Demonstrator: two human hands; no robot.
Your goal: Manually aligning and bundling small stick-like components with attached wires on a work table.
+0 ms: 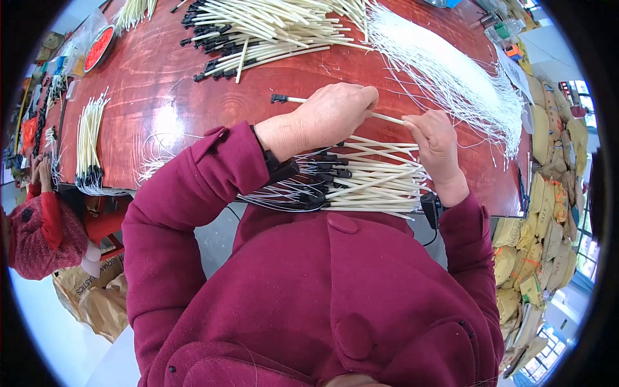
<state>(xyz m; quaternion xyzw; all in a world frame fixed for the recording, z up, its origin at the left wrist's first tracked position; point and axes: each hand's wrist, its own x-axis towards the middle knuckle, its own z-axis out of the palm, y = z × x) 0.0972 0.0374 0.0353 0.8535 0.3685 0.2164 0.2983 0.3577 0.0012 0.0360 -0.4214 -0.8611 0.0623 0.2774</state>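
Note:
My left hand (338, 111) is closed around a thin cream tube (389, 118) with a black fitting at its left end. Its fingers hide the middle of the tube. Farther right, my right hand (435, 145) pinches the same tube near its right end, so it spans both hands above the table. Under and nearer than the hands lies a pile of similar cream tubes (380, 184) with black ends on the left. Thin white strands (284, 190) run left from those black ends.
A bigger heap of cream tubes (277, 26) with black fittings lies at the far side of the red table (213, 106). White strands (451, 71) spread at right. A tube bundle (92, 138) and a bowl of red pieces (98, 48) stand left; another person (48, 232) sits there.

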